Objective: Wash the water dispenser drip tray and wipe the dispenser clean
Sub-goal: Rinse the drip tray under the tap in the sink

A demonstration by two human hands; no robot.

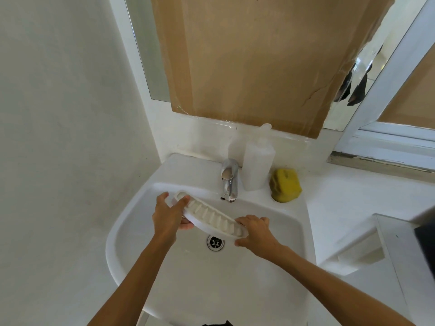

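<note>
My left hand has its grip closed on the far left end of the drip tray: the thumb lies over the top edge and the fingers curl underneath. My right hand grips the near right end, fingers curled over the top edge and the thumb tucked below. Between the two hands I hold the tray in the air above the bowl of the sink, touching neither the bowl nor the rim. The tray is long, white and slightly curved, with a row of raised ribs across its upper face, and it runs on a slant from upper left to lower right.

Just below the tray's right half, at the bottom of the bowl, sits the round metal drain. Just beyond the tray's middle stands the chrome tap on the back ledge of the sink, its spout pointing down toward the bowl; I see no water running from it. To the right of the tap, nearly touching it, stands a white plastic bottle with a pump top. Farther right, on the sink's back corner, lies a yellow sponge.

Above the ledge, a sheet of brown cardboard covers most of a mirror. A white desk runs off to the right of the sink.
</note>
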